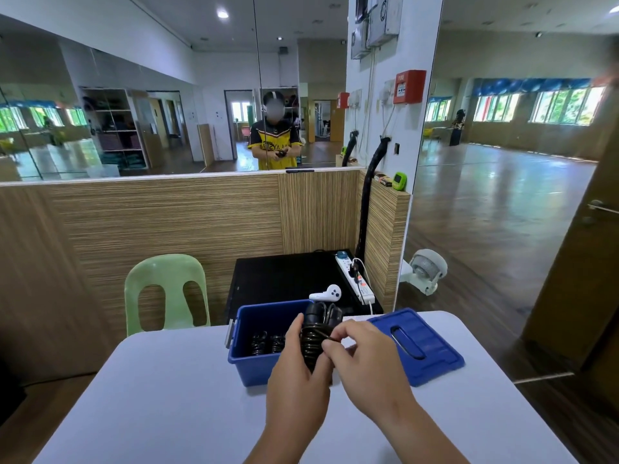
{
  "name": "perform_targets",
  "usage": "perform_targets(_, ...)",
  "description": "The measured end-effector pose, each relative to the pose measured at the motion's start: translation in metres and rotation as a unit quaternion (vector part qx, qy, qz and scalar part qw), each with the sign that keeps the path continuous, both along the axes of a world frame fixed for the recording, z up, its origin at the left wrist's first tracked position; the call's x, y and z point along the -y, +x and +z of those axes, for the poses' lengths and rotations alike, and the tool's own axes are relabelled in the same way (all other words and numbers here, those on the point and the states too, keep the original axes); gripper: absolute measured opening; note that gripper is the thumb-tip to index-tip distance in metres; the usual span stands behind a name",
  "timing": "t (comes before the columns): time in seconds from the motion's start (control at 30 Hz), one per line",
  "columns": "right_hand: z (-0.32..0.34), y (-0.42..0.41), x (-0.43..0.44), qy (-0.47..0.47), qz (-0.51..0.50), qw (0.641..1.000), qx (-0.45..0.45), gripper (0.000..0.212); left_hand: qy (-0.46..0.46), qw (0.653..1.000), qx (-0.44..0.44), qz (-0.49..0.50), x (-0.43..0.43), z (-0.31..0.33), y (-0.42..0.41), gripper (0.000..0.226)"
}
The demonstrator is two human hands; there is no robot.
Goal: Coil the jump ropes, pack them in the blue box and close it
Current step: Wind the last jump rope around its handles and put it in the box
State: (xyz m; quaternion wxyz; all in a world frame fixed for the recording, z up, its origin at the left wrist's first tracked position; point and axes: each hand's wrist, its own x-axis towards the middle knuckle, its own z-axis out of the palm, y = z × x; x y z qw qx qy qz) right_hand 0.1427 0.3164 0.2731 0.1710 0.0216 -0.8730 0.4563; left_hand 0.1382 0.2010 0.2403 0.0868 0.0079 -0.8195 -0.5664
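— What stood furthest left?

— A pale green plastic chair (167, 289), behind the far edge of the white table (160, 406). To its right, on the table, sat the open blue plastic box (264, 318).

— Anything in it?

— Two black coiled jump ropes (268, 343) lay on its floor, side by side.

— And the hands?

— The left hand (298, 373) had its fingers curled round a third black jump rope bundle (318, 333) and held it upright over the near right part of the box, the handles pointing up. The right hand (361, 353) was just beside it. Its thumb and forefinger pinched a strand of the cord at the wound middle, and the other fingers were loosely bent.

— Was the box closed?

— No. The flat blue plastic lid (432, 343) lay on the table to the right of the box, its slotted handle facing up. The hands hid whether it touched the box.

— Behind them?

— A white handheld controller (326, 293) and a white power strip (356, 279) rested on a low black cabinet (284, 279). A small white fan (425, 269) stood on the floor further right.
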Motion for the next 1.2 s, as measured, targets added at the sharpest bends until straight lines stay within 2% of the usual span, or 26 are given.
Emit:
perform_targets(0.23,0.008,-0.007,-0.005,-0.102,0.058,0.989,0.094,0.038,0.075,0.997,0.029,-0.003,0.004,0.001,0.003,0.07)
perform_targets(0.43,0.006,-0.008,-0.005,-0.247,0.094,0.956,0.13,0.05,0.095,0.995,0.028,-0.004,0.008,-0.001,-0.004,0.064)
perform_targets(0.5,0.003,-0.008,-0.005,-0.274,0.09,0.949,0.129,0.046,0.099,0.995,0.023,-0.006,0.009,-0.001,-0.005,0.061)
perform_targets(0.6,-0.001,-0.007,-0.006,-0.25,0.084,0.957,0.118,0.024,0.122,0.992,0.028,-0.008,0.009,-0.001,-0.005,0.052)
perform_targets(0.67,-0.002,-0.006,-0.006,-0.212,0.077,0.969,0.098,0.019,0.135,0.99,0.03,-0.018,0.01,0.0,-0.006,0.046)
perform_targets(0.8,-0.004,-0.003,-0.008,-0.132,0.06,0.988,0.058,0.016,0.149,0.987,0.025,-0.052,0.012,0.003,-0.01,0.045)
perform_targets(0.93,-0.004,0.001,-0.006,-0.115,0.051,0.991,0.033,0.012,0.159,0.985,0.031,-0.063,0.011,0.003,-0.01,0.05)
perform_targets(1.03,-0.007,0.001,-0.007,-0.109,0.045,0.993,0.016,0.018,0.191,0.978,0.054,-0.064,0.012,0.005,-0.013,0.054)
perform_targets(1.2,-0.009,0.002,-0.008,-0.093,0.052,0.994,-0.011,0.019,0.222,0.973,0.057,-0.021,0.003,0.007,-0.018,0.025)
